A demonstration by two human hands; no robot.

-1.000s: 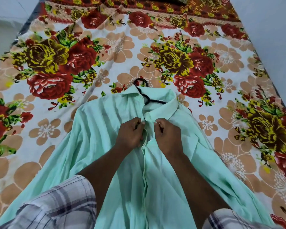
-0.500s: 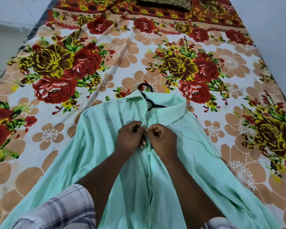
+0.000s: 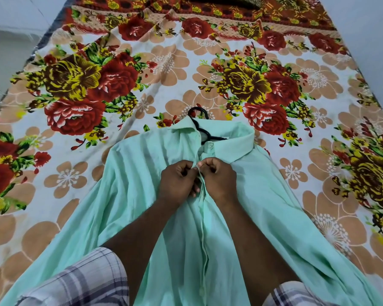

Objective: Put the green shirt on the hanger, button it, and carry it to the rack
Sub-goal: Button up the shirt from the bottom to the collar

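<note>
The pale green shirt lies front-up on the bed, collar away from me. A black hanger sits inside it; only its hook and a bit of its neck show above the collar. My left hand pinches the left front edge of the shirt just below the collar. My right hand pinches the right front edge against it, fingers curled, thumbs meeting at the placket. The collar button shows above my hands. Lower down, the shirt front hangs open along the placket.
A flowered bedsheet in red, yellow and tan covers the bed. A dark patterned pillow lies at the far end. Pale walls and floor border the bed on the left and right. My checked sleeves show at the bottom.
My two hands have come together at the placket below the collar, closing the gap between the two shirt fronts. The view has tilted slightly.
</note>
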